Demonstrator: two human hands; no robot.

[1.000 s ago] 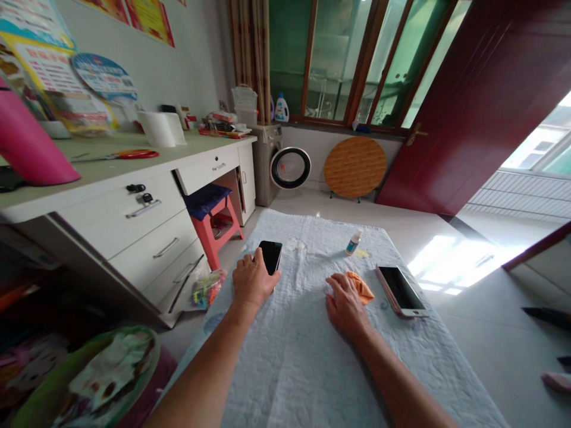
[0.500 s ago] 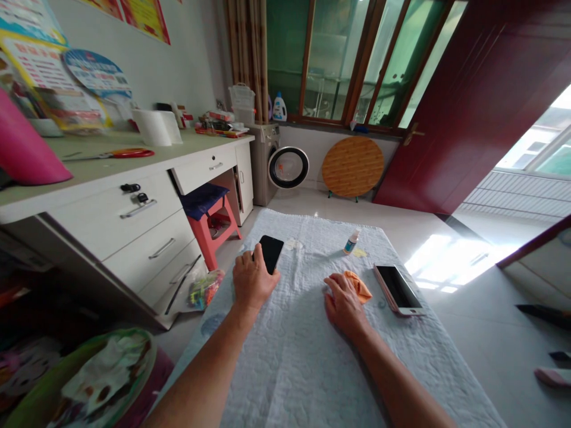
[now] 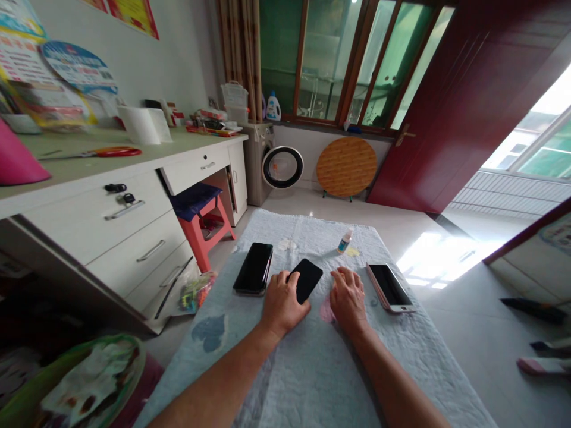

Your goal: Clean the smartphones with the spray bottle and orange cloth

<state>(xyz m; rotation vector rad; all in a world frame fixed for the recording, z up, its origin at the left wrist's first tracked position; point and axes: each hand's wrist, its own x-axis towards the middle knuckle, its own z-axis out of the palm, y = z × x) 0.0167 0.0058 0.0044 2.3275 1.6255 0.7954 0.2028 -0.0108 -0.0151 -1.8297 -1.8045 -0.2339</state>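
My left hand grips the edge of a black phone, thumb and fingers around its left side, above the quilted cover. Left of it, a second black phone lies face up. My right hand is just to the right of the held phone, fingers bent and pressed together, low over the cover; whatever is under its palm is hidden. A white-framed phone lies to the right of this hand. Beyond my hands stands a small spray bottle.
The light blue quilted cover spreads beneath my hands. At the left are a white desk, a pink stool and a bin. Behind are a washing machine with its door open and a round wooden board.
My left hand has moved right with the held phone, and another black phone now shows where it was. The orange cloth beside my right hand is out of sight. The view has shifted slightly.
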